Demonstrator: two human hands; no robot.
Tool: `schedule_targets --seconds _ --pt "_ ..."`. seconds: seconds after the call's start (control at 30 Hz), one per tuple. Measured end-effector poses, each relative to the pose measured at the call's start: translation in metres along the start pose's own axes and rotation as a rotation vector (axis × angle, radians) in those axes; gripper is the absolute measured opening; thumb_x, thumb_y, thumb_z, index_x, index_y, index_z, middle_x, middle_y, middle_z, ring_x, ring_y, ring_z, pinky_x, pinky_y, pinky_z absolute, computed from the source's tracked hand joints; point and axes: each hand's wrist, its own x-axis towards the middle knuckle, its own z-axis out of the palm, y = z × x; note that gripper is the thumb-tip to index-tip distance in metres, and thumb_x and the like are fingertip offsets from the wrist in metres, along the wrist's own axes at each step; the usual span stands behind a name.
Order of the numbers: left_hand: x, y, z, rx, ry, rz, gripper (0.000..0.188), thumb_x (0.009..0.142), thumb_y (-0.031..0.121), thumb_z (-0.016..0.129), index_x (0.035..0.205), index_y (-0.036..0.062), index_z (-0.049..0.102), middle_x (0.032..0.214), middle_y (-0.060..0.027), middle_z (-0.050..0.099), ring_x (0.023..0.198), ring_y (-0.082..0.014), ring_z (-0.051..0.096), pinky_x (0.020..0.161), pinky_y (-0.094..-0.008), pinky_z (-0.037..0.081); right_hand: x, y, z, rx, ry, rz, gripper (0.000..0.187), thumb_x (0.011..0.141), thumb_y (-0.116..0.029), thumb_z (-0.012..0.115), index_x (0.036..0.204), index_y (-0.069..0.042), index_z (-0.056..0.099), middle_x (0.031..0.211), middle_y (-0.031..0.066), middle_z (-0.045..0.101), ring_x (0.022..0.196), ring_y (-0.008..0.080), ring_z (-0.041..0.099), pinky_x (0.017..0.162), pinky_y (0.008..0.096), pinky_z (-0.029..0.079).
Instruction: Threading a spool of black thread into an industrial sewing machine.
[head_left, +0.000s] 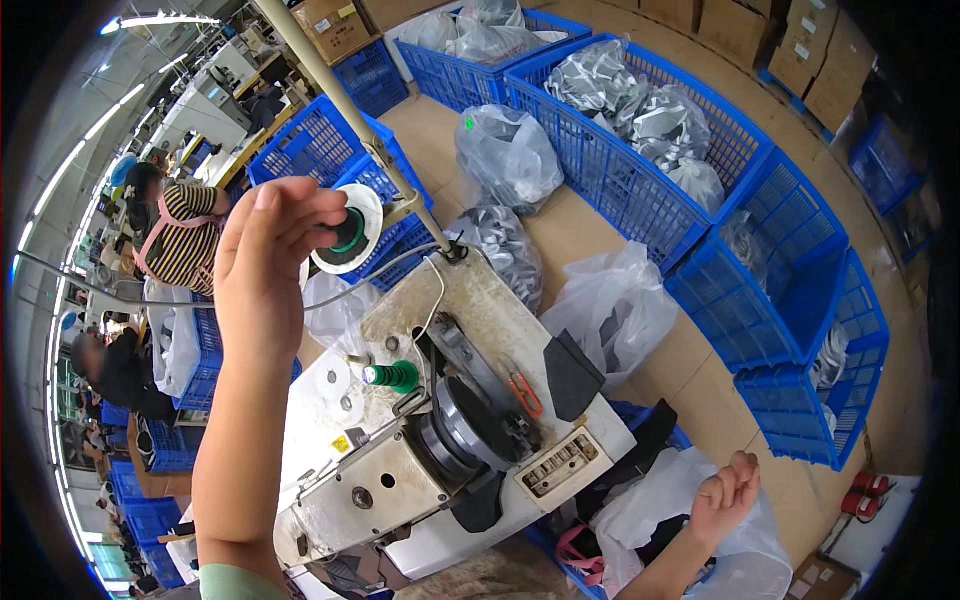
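Note:
My left hand (275, 232) is raised at the left, its fingers curled close together. The fingertips overlap a dark green thread spool (347, 232) on a white disc, fixed to a pole; whether they touch it I cannot tell. Anything between those fingers is hidden. My right hand (725, 497), at the lower right, is curled closed above a white plastic bag (650, 500); what it holds, if anything, does not show. Between the hands stands a worn white sewing machine (390, 480) with a dark handwheel (475, 425). A green thread cone (392, 376) stands on its table.
Blue crates (620, 185) with bagged grey pieces curve round the back and right. Clear bags (612, 305) lie on the tiled floor beside the machine table. An orange-handled tool (525, 394) and a dark fabric piece (572, 375) lie on the table. Other people (180, 230) are at the far left.

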Motion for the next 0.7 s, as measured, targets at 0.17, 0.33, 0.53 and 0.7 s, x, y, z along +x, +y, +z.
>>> schedule_targets --seconds 0.17,0.33,0.53,0.7 --pt "0.009 -0.001 0.006 -0.021 0.063 -0.003 0.029 0.096 0.025 0.043 0.105 0.0014 0.057 0.092 -0.0101 0.065 0.084 -0.0168 0.06 0.074 -0.0268 0.046 -0.016 -0.047 -0.029 0.178 0.22 -0.217 0.016 0.096 -0.012 0.041 0.093 0.003 0.046 0.086 0.0072 0.048 0.056 0.0107 0.035 0.046 0.0224 0.03" --pt "0.021 0.003 0.009 -0.088 0.124 0.057 0.028 0.095 0.024 0.046 0.1 0.0007 0.06 0.083 -0.0082 0.065 0.074 -0.0139 0.06 0.068 -0.0248 0.046 -0.049 -0.116 -0.071 0.118 0.145 -0.296 0.018 0.095 -0.011 0.043 0.091 0.005 0.048 0.086 0.0083 0.051 0.063 0.0128 0.043 0.055 0.0225 0.038" --pt "0.039 0.01 -0.006 -0.117 0.233 0.131 0.027 0.095 0.024 0.046 0.099 0.0007 0.06 0.082 -0.0081 0.065 0.073 -0.0132 0.059 0.066 -0.024 0.045 -0.038 -0.148 -0.096 -0.54 0.457 -0.918 0.02 0.094 -0.01 0.042 0.084 0.005 0.052 0.088 0.0101 0.058 0.085 0.0216 0.059 0.093 0.0387 0.049" --pt "0.042 0.0 -0.016 0.088 0.201 0.075 0.03 0.094 0.025 0.046 0.104 0.0004 0.059 0.084 -0.0065 0.064 0.075 -0.0122 0.059 0.066 -0.0233 0.045 0.01 -0.121 -0.062 -1.231 0.841 -1.18 0.024 0.095 -0.016 0.042 0.092 0.005 0.054 0.093 0.0127 0.059 0.095 0.0264 0.058 0.094 0.0396 0.045"
